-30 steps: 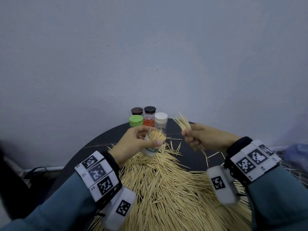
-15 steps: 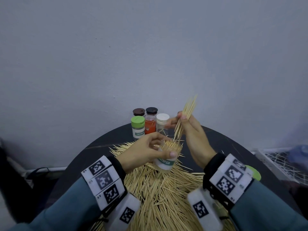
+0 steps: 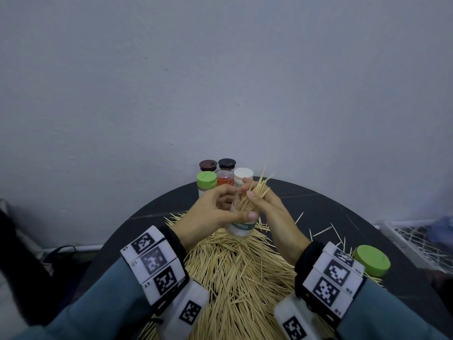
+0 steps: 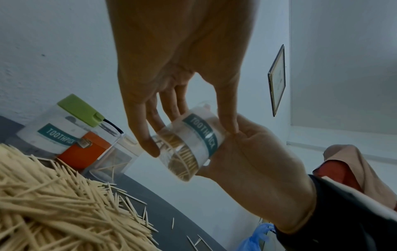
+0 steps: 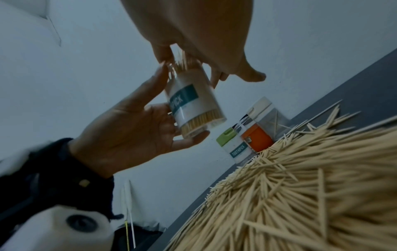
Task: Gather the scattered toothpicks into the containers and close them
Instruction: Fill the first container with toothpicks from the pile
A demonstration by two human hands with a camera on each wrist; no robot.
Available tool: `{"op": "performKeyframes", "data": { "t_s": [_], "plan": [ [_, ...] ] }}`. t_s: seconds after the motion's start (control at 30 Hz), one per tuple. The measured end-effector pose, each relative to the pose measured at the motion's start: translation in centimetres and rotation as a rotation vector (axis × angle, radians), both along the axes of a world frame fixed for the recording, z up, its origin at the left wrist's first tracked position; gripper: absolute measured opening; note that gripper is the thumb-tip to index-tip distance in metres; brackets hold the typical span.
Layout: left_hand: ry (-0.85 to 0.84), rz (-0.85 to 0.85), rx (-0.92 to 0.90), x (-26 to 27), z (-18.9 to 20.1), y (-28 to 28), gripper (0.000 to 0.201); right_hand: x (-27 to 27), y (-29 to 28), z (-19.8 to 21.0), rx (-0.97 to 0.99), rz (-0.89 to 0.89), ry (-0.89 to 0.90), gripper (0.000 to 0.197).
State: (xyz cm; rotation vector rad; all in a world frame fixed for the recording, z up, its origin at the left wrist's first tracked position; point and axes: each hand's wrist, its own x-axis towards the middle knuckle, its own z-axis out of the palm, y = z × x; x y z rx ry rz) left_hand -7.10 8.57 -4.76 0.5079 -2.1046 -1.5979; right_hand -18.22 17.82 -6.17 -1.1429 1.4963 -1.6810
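Observation:
My left hand grips a clear toothpick container with a teal label, tilted and lifted just above the toothpick pile. The container is open at the top and packed with toothpicks. My right hand pinches a bundle of toothpicks whose lower ends are in the container's mouth. In the left wrist view my fingers and thumb wrap the container, and the right hand is close behind it. A loose green lid lies at the table's right edge.
Closed containers stand at the back by the wall: a green-lidded one, a brown-lidded one, a black-lidded orange one and a white-lidded one. Stray toothpicks lie on the round black table. A wire rack is at the right.
My right hand swung in from the right and lowered its toothpick bundle into the container's mouth. My left hand kept holding the container, now a little higher and nearer the back jars.

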Motion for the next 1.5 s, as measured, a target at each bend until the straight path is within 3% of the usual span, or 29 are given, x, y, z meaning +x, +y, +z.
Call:
{"op": "performKeyframes", "data": {
  "t_s": [0.33,0.53,0.7,0.97,1.3,1.5],
  "plan": [
    [-0.015,-0.030,0.000,0.1,0.2,0.2,0.060,-0.5,0.2,0.0,-0.094,-0.043,0.071,0.036],
    [-0.018,-0.018,0.012,0.2,0.2,0.0,0.061,-0.6,0.0,0.1,-0.093,0.019,0.044,0.029],
    [-0.093,-0.057,-0.025,0.2,-0.1,-0.3,0.060,-1.4,0.6,1.5,-0.081,-0.048,0.118,0.045],
    [-0.081,0.017,-0.083,0.2,-0.3,-0.7,0.068,-1.4,-0.3,-0.3,0.135,0.088,0.076,0.027],
    [0.038,0.273,-0.305,0.3,0.0,-1.0,0.059,-2.3,0.0,1.2,0.069,-0.028,0.118,0.017],
    [0.048,0.291,-0.400,0.3,0.1,-1.2,0.063,-1.8,0.0,1.0,0.071,-0.030,0.162,0.022]
  ]
}}
